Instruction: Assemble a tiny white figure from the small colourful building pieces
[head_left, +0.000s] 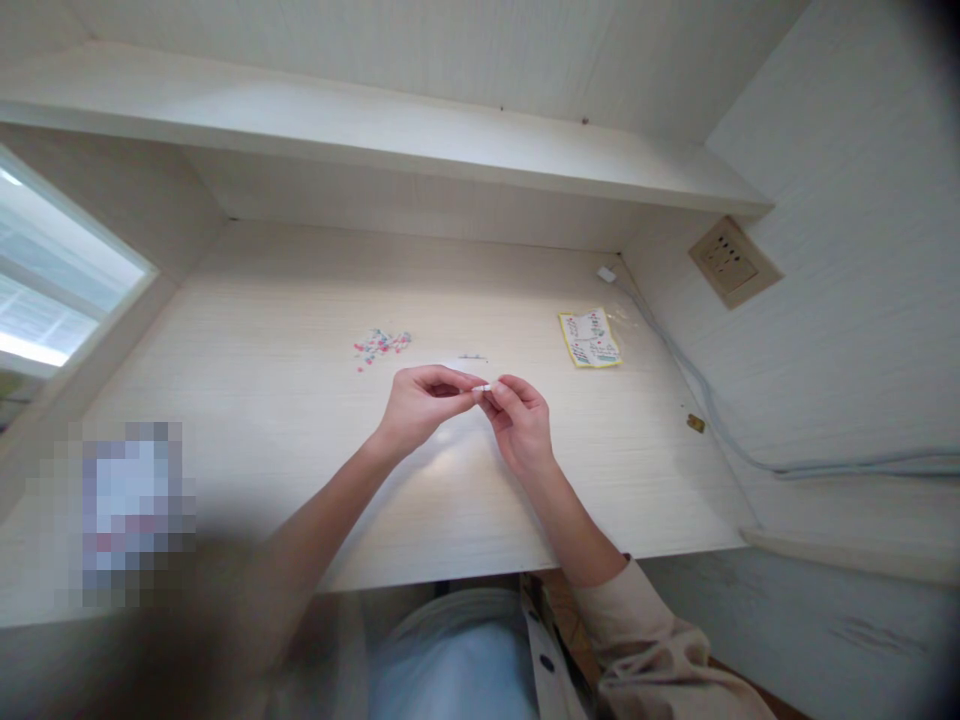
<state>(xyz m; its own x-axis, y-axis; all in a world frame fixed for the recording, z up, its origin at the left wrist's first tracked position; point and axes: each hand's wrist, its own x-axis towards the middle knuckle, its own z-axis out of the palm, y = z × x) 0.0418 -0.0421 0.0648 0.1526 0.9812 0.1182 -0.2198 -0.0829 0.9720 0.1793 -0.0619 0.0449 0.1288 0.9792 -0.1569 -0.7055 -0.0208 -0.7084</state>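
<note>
A small white piece (484,388) was pinched by the fingers of the left hand (421,402) and right hand (523,425) above the table (457,525), apparently for fine control; colourful bits (383,345) were clustered nearby, probably for easy reach.

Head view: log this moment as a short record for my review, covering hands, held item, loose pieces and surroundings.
left hand: left hand, fingertips at the small white piece
right hand: right hand, pinching the same piece
held item detail: too small to identify
loose pieces: pink, white and bluish pile, beyond the left hand
right side of desk: yellow-edged printed sheet
right wall: socket panel
</note>
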